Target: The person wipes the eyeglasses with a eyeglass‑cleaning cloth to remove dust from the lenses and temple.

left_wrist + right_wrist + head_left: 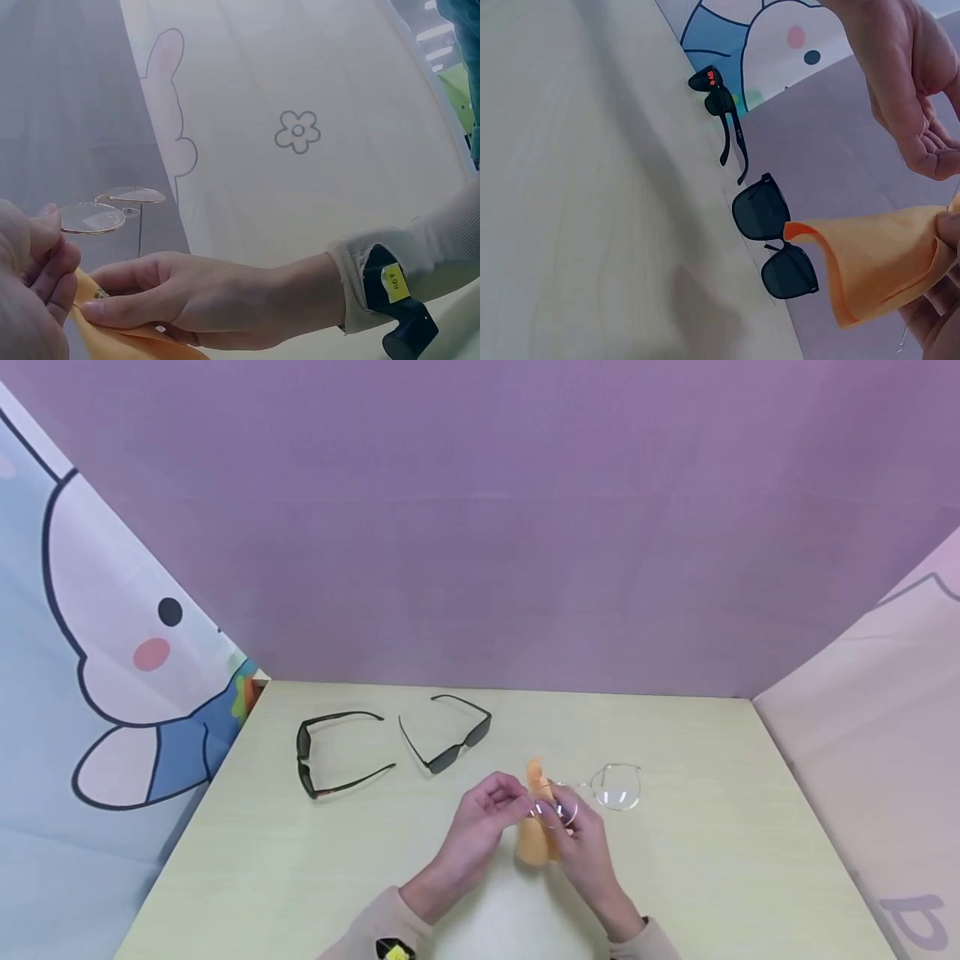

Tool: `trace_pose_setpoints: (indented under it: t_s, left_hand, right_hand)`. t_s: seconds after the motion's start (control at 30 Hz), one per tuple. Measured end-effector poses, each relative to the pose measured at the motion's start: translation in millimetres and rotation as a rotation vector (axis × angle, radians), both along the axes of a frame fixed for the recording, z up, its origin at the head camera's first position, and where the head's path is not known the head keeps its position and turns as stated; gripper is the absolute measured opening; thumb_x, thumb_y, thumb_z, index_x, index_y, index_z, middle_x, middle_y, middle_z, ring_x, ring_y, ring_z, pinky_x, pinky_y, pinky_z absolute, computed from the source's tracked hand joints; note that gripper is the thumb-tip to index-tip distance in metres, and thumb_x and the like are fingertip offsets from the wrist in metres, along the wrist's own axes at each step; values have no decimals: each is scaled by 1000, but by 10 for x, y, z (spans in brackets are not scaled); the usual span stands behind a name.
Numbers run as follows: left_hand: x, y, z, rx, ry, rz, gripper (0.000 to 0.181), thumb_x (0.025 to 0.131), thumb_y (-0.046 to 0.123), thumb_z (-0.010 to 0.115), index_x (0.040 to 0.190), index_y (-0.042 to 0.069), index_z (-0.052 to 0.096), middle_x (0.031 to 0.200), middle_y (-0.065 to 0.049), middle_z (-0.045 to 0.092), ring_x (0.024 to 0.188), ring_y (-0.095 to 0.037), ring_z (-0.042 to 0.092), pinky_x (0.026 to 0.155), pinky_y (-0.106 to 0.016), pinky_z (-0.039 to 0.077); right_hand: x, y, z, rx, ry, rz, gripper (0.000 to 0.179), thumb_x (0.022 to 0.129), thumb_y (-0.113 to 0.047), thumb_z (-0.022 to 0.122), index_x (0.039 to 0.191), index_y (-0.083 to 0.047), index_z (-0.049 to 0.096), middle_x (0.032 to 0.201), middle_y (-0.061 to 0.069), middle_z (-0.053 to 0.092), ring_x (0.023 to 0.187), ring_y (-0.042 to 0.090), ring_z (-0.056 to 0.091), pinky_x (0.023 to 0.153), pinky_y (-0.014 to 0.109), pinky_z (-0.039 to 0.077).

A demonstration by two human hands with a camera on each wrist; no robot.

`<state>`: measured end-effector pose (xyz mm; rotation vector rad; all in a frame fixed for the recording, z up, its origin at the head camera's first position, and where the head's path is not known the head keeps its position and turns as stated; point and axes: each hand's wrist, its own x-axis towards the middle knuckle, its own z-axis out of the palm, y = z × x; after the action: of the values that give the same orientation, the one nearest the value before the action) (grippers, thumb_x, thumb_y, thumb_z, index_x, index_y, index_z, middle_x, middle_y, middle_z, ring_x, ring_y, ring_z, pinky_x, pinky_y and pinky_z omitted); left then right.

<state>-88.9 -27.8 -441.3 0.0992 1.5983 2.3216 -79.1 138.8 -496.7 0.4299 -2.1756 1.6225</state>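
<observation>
With thumb and fingers, my left hand (476, 827) pinches the edge of thin gold-rimmed eyeglasses (94, 219). Both clear lenses show in the left wrist view, above my right hand (591, 852). That hand grips a folded orange cloth (534, 843) between thumb and fingers; the cloth hangs down in front of it in the right wrist view. In the head view the two hands are close together, and fingers hide part of the rims. Just right of the right hand, a clear thin-rimmed lens (617, 787) shows there too.
Black sunglasses (303, 745) lie at the left of the pale table (712, 877), arms spread. Another dark pair of sunglasses (446, 758) lies nearer the middle, also unfolded. A purple cloth wall (510, 568) rises behind the table, with printed curtains (120, 635) at the sides.
</observation>
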Motion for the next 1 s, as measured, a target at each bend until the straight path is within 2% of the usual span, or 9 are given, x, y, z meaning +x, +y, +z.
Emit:
trace_pose_setpoints:
  t_s: [0.13, 0.27, 0.4, 0.6, 0.7, 0.8, 0.9, 1.0]
  left_hand:
    - [28, 22, -28, 22, 0, -14, 13, 95, 0, 66, 99, 12, 62, 94, 3, 67, 95, -12, 64, 93, -27, 53]
    - [50, 17, -50, 34, 14, -30, 13, 94, -2, 66, 100, 9, 62, 97, 2, 67, 96, -12, 64, 91, -25, 54]
    - [62, -4, -66, 38, -3, -47, 12, 95, -1, 66, 101, 9, 61, 98, 2, 68, 95, -12, 64, 92, -26, 52]
    - [36, -52, -92, 18, -25, -44, 9, 97, 3, 67, 104, 7, 62, 96, 2, 69, 95, -13, 65, 94, -28, 53]
    - [22, -69, -97, -7, -2, -39, 12, 97, 5, 68, 108, 3, 62, 98, 2, 69, 95, -13, 65, 93, -28, 54]
    - [17, -79, -114, -45, 33, -32, 17, 97, 5, 68, 110, -3, 62, 98, 2, 69, 95, -13, 65, 92, -29, 54]
    - [21, -91, -137, -109, 80, -26, 22, 97, 7, 69, 112, -8, 63, 98, 0, 71, 95, -12, 67, 93, -28, 55]
    - [26, -117, -169, -198, 160, -35, 24, 97, 11, 70, 111, -9, 67, 100, -7, 73, 94, -10, 69, 92, -27, 57]
  right_hand:
    - [-2, -3, 11, 20, -10, 15, 27, 92, 10, 68, 115, -2, 73, 92, 7, 71, 77, 4, 62, 64, 24, 58]
    - [-9, 27, -9, 87, -8, 61, 25, 91, 10, 68, 113, -3, 72, 91, 5, 70, 78, 5, 63, 65, 25, 59]
    - [-15, 70, -46, 195, 39, 90, 25, 91, 8, 69, 112, -5, 70, 87, 0, 66, 73, 2, 57, 60, 22, 55]
    - [-4, 114, -80, 310, 151, 43, 23, 91, 0, 73, 112, -9, 71, 82, -7, 62, 65, -4, 49, 50, 13, 44]
    - [-1, 122, -64, 355, 210, 19, 19, 92, -4, 73, 111, -9, 71, 79, -8, 58, 62, -4, 46, 49, 9, 40]
    - [4, 127, -25, 408, 256, -2, 5, 99, -15, 68, 104, -11, 69, 77, -9, 52, 61, -6, 41, 48, 7, 36]
    - [14, 131, 15, 452, 281, -11, 14, 104, -24, 62, 93, -14, 62, 75, -10, 48, 63, -6, 38, 48, 7, 34]
    - [19, 137, 37, 460, 277, 28, 10, 102, -19, 64, 93, -15, 63, 76, -10, 50, 64, -5, 42, 50, 8, 38]
